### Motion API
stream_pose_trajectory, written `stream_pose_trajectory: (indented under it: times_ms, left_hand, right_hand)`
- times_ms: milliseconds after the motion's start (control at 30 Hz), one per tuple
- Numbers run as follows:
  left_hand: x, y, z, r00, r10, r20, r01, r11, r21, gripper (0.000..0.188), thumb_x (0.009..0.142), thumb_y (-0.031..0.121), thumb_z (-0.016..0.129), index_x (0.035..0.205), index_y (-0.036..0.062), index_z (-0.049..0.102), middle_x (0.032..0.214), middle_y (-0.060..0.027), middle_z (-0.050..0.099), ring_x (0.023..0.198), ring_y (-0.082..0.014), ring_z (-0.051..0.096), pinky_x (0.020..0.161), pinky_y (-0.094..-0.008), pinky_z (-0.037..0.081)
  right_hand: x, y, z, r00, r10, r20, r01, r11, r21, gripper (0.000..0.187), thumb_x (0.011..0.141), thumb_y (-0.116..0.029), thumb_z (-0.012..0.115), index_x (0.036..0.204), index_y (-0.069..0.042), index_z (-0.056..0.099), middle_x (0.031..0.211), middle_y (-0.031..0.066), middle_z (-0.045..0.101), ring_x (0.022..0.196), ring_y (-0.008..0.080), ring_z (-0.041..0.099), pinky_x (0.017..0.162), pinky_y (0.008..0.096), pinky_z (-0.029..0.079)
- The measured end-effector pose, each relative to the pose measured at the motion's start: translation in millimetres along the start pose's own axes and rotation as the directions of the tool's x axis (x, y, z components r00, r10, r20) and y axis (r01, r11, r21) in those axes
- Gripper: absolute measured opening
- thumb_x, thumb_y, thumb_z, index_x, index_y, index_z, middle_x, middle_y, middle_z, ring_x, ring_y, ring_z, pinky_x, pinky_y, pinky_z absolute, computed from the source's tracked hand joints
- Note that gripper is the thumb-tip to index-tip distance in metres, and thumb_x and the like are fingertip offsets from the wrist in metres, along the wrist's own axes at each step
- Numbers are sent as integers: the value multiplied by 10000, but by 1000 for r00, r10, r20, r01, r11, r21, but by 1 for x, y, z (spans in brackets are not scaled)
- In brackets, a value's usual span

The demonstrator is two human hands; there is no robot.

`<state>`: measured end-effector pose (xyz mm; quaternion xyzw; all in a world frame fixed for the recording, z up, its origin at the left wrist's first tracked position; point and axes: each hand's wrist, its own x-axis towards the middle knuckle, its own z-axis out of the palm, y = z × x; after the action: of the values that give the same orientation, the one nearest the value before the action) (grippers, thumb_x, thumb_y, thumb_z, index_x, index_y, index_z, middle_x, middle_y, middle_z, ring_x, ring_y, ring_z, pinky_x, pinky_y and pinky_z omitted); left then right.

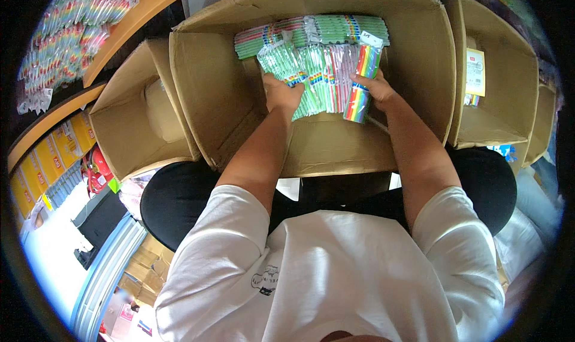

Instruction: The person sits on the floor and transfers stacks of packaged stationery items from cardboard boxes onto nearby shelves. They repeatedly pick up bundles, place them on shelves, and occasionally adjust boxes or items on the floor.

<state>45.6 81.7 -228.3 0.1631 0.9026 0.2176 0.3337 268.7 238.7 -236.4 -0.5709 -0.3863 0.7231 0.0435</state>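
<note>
The right hand (377, 90) has its fingers wrapped around a rainbow-striped pack (368, 60), toward 3 o'clock in the big brown box (341, 156). Toward 8 o'clock, the left hand (281, 95) has its fingers on the green packs (275, 60); I can't tell if they squeeze. Pink packs (342, 72) sit between the hands. More packs (347, 27) lie in a row at 12 o'clock in the box. Another box (135, 123) is at 9 o'clock. The box (500, 123) at 3 o'clock has a yellow-and-white pack (475, 72) inside.
</note>
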Motion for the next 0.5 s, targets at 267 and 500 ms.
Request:
stream_pose_trajectory:
  times_ms: [267, 500]
  left_hand:
    - [6, 50, 21, 924, -365, -117, 378, 918, 119, 1084, 595, 471, 930, 1301, -43, 288, 1352, -263, 455, 1255, -367, 527, 1055, -456, 461]
    - [21, -4, -10, 991, -126, 33, 127, 992, -13, 1241, 619, 404, 948, 1439, -107, 169, 1477, -297, 317, 1373, -378, 379, 1197, -444, 287]
  right_hand:
    - [30, 19, 21, 964, -155, -217, 86, 951, -298, 1287, 574, -381, 986, 1471, 66, 178, 1376, 218, 486, 1255, 327, 518, 1064, 447, 441]
    - [18, 19, 7, 978, -208, -9, 204, 967, -153, 860, 688, -121, 912, 1385, 14, 426, 1263, 177, 622, 1142, 302, 623, 975, 453, 531]
